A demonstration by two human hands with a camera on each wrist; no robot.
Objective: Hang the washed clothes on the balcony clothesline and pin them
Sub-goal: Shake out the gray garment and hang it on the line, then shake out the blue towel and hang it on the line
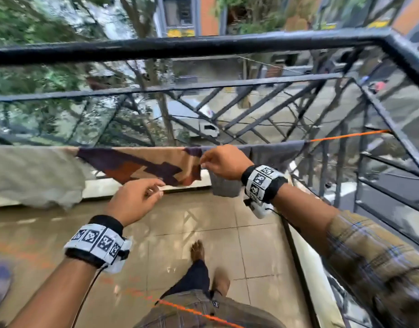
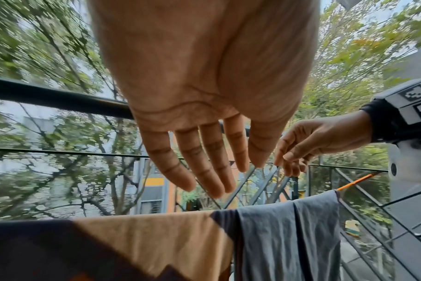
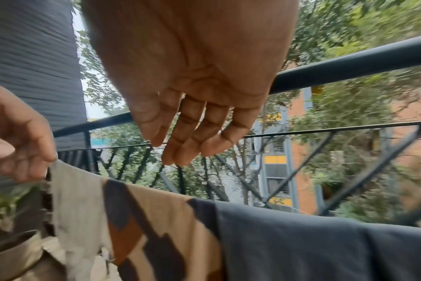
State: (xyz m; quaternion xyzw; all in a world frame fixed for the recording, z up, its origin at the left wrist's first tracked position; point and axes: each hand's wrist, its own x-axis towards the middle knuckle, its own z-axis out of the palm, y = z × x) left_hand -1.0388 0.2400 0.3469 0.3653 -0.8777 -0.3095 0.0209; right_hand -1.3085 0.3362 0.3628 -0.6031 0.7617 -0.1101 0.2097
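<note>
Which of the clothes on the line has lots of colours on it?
The patterned cloth in the middle, with tan, brown and dark purple shapes. The grey garment to its right and the pale cloth to its left are plain.

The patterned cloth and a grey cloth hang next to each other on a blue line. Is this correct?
Not quite: the line is orange, as the head view shows. The patterned cloth and the grey cloth do hang next to each other on it.

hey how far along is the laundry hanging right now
Done: the patterned cloth and grey garment are draped over the orange clothesline. In hand: nothing; left hand and right hand are empty beside them. Left: no pins show.
</note>
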